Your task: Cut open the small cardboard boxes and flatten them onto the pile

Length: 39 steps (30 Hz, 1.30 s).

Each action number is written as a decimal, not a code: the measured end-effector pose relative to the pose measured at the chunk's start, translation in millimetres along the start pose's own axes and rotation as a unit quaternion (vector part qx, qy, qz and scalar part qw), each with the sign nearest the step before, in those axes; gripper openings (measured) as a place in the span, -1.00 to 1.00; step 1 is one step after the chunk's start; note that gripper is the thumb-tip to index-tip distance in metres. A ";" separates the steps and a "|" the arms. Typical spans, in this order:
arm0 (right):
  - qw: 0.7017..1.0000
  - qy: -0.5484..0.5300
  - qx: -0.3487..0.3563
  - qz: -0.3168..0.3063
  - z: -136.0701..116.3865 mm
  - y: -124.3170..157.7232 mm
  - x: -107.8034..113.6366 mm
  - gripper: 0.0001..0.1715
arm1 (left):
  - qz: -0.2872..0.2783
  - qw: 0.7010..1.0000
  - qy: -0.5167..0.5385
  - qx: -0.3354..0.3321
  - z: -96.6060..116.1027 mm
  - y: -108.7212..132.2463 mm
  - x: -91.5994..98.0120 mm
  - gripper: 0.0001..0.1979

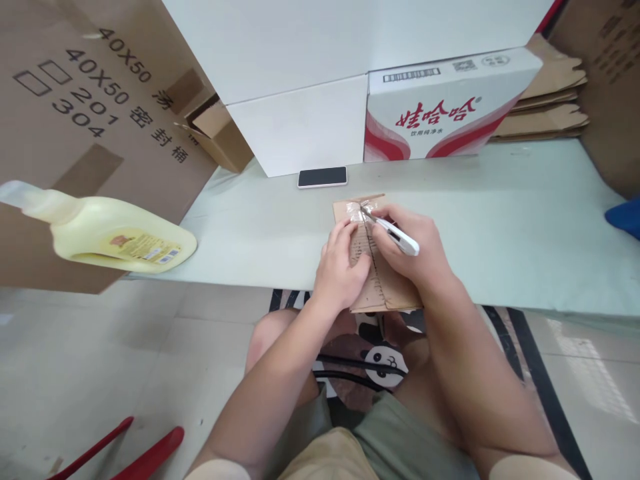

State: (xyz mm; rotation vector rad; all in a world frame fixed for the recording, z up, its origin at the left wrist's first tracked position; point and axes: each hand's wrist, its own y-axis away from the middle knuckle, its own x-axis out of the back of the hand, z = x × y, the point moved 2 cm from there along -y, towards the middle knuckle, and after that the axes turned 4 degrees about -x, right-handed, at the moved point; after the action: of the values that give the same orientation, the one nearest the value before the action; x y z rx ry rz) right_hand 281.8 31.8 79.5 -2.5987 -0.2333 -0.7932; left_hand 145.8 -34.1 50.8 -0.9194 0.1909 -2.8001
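Observation:
A small brown cardboard box (397,293) lies at the front edge of the table, with a seam running lengthwise along its top. Clear tape (354,212) covers the far end of that seam. My right hand (417,243) is closed around a white utility knife (403,241), its tip touching the taped end. Resting flat on the box's left side is my left hand (343,263), fingers stretched toward the tape and holding nothing.
Behind the box lies a phone (323,177). A white carton with red print (425,120) stands at the back, beside folded cardboard (545,120). At left are a yellow bottle (120,233) and a large carton (100,160). A blue object (625,218) shows at right.

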 end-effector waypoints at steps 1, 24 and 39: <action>1.000 0.002 0.000 -0.002 -0.1 -0.1 -0.3 -0.73 | 0.000 1.000 -0.002 0.000 0.0 -0.2 0.1 -0.48; 0.999 0.009 -0.007 0.040 3.0 5.9 3.9 -0.73 | 0.000 1.000 -0.005 0.008 1.3 -1.0 0.0 -0.46; 1.000 0.021 -0.013 0.002 3.6 6.9 2.3 -0.73 | 0.002 1.000 0.005 0.005 -0.4 -0.6 -1.0 -0.47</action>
State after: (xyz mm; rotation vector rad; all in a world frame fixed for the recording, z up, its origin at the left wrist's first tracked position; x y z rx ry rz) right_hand 287.4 27.3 75.8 -2.6028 -0.2061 -0.8537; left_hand 146.3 -33.2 50.0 -0.9012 0.1798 -2.7996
